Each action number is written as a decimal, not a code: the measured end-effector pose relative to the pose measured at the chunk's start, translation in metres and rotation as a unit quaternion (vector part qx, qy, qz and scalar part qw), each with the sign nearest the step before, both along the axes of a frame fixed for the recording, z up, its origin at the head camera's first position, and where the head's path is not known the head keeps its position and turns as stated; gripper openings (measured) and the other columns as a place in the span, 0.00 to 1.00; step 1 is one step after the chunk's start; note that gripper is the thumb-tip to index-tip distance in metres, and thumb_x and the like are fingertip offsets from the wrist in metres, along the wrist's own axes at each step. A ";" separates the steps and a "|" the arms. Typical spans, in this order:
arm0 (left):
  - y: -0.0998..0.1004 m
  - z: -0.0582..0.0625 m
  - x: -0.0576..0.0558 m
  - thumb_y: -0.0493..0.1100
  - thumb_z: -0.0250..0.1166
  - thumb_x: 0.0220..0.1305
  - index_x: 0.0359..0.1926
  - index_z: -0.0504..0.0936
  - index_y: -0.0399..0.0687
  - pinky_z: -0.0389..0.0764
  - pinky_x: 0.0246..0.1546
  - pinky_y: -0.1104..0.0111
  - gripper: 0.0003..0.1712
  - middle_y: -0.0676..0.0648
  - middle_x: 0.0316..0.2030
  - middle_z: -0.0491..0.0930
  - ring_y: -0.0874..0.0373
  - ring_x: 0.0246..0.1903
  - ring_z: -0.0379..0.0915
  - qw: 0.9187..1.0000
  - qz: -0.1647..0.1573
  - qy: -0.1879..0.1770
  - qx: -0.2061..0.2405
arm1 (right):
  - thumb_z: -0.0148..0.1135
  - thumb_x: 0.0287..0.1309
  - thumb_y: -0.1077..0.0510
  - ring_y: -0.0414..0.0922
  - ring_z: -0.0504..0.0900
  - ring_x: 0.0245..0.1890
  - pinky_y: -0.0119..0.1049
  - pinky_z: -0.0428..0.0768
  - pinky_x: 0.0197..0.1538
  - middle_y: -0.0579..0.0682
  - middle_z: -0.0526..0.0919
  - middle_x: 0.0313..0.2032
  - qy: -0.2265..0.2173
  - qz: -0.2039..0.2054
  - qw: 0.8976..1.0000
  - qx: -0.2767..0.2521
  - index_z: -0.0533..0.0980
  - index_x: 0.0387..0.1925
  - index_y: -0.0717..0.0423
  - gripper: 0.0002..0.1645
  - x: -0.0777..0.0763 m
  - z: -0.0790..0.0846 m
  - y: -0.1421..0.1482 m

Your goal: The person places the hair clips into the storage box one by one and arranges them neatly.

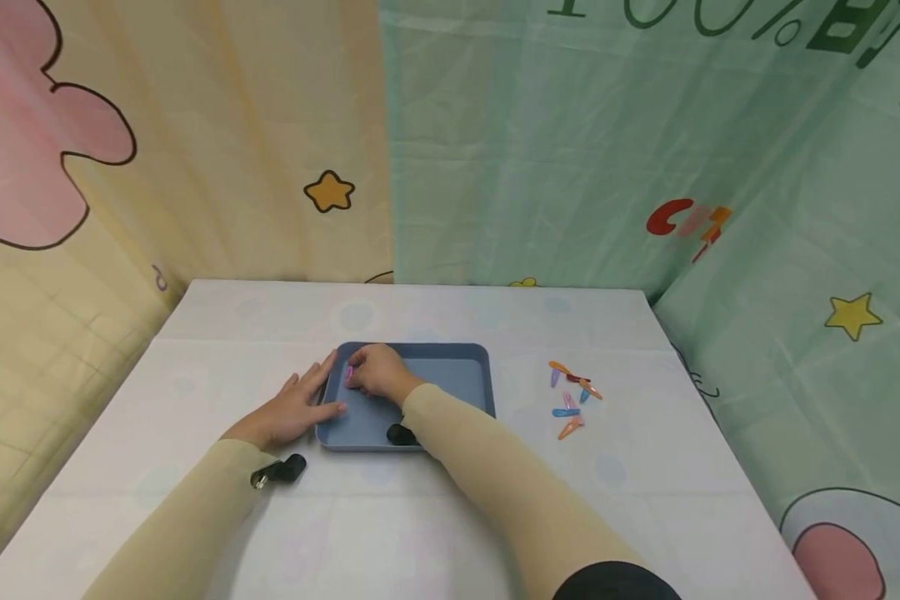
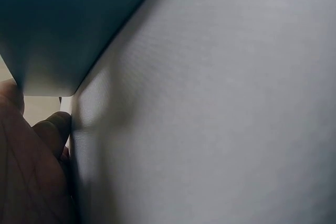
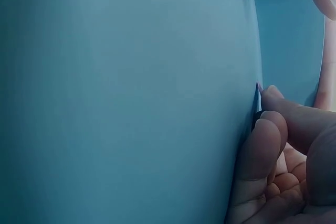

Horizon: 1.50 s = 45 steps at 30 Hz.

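My right hand [image 1: 378,371] is over the left part of a blue-grey tray [image 1: 450,400], pinching a small pink hair clip [image 1: 349,372] between thumb and fingers. In the right wrist view the tip of that hair clip [image 3: 259,86] shows at the fingertips, close to the tray floor [image 3: 131,98]; the rest is hidden by the fingers. Against the tray's left side lies my left hand [image 1: 288,412], its fingers extended along the rim and its thumb reaching over the edge. The left wrist view has the left hand [image 2: 31,156] beside the tray's outer wall [image 2: 68,24].
To the right of the tray, several hair clips lie loosely grouped on the white tablecloth [image 1: 660,433], among them a blue hair clip [image 1: 566,412] and an orange hair clip [image 1: 570,428]. Printed curtains [image 1: 495,167] hang behind the table's far edge.
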<state>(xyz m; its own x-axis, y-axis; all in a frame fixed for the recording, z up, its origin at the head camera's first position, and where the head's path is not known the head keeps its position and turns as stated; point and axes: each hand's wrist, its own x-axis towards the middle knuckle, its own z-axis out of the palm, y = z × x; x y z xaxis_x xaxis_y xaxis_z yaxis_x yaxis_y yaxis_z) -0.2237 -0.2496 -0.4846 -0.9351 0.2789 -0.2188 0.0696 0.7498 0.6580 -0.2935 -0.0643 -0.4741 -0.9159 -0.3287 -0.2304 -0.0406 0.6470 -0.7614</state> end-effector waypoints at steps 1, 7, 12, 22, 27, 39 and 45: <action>0.000 0.000 0.000 0.67 0.62 0.72 0.86 0.36 0.65 0.28 0.78 0.30 0.57 0.34 0.85 0.40 0.28 0.83 0.25 1.000 0.001 0.000 -0.001 | 0.77 0.60 0.60 0.37 0.78 0.19 0.28 0.78 0.23 0.44 0.85 0.29 0.001 0.000 1.000 0.004 0.85 0.58 0.54 0.23 0.000 0.000 0.000; -0.001 -0.002 0.001 0.66 0.63 0.72 0.86 0.37 0.61 0.27 0.79 0.33 0.57 0.34 0.85 0.42 0.30 0.83 0.28 1.000 -0.005 0.013 0.004 | 0.77 0.61 0.59 0.36 0.79 0.20 0.27 0.78 0.24 0.45 0.89 0.37 0.010 0.009 1.000 0.027 0.86 0.56 0.53 0.20 0.001 0.000 -0.002; -0.001 -0.004 0.000 0.66 0.63 0.72 0.86 0.37 0.60 0.27 0.80 0.34 0.58 0.34 0.84 0.42 0.31 0.83 0.29 1.000 -0.009 0.018 0.005 | 0.76 0.62 0.57 0.36 0.79 0.18 0.27 0.76 0.23 0.43 0.90 0.36 0.018 0.021 0.998 0.057 0.86 0.59 0.48 0.23 0.001 0.001 -0.003; -0.002 -0.005 -0.002 0.66 0.63 0.72 0.86 0.37 0.60 0.27 0.80 0.34 0.57 0.34 0.84 0.42 0.31 0.84 0.30 1.000 -0.010 0.023 0.003 | 0.76 0.63 0.54 0.34 0.76 0.14 0.25 0.73 0.20 0.41 0.88 0.27 0.041 0.030 0.994 0.099 0.87 0.58 0.45 0.21 0.001 0.004 -0.006; -0.002 -0.005 -0.002 0.67 0.62 0.72 0.86 0.36 0.63 0.28 0.79 0.32 0.57 0.34 0.84 0.41 0.30 0.83 0.28 1.000 -0.006 0.016 -0.001 | 0.76 0.63 0.52 0.34 0.78 0.15 0.25 0.74 0.22 0.40 0.90 0.33 0.050 0.021 0.993 0.107 0.87 0.58 0.44 0.21 0.002 0.004 -0.007; 0.001 -0.004 0.000 0.69 0.63 0.71 0.86 0.36 0.65 0.30 0.77 0.28 0.58 0.29 0.83 0.40 0.22 0.80 0.25 1.000 0.004 0.010 -0.007 | 0.77 0.61 0.54 0.36 0.77 0.16 0.27 0.76 0.22 0.44 0.88 0.28 0.027 -0.001 0.998 0.049 0.87 0.54 0.50 0.19 0.002 0.001 -0.003; 0.000 -0.006 0.003 0.71 0.62 0.70 0.86 0.34 0.69 0.32 0.74 0.23 0.59 0.28 0.83 0.39 0.19 0.79 0.22 1.000 0.009 0.000 -0.014 | 0.75 0.63 0.55 0.40 0.81 0.19 0.31 0.82 0.24 0.47 0.85 0.22 -0.013 -0.015 1.000 -0.021 0.87 0.55 0.53 0.19 0.001 0.008 0.006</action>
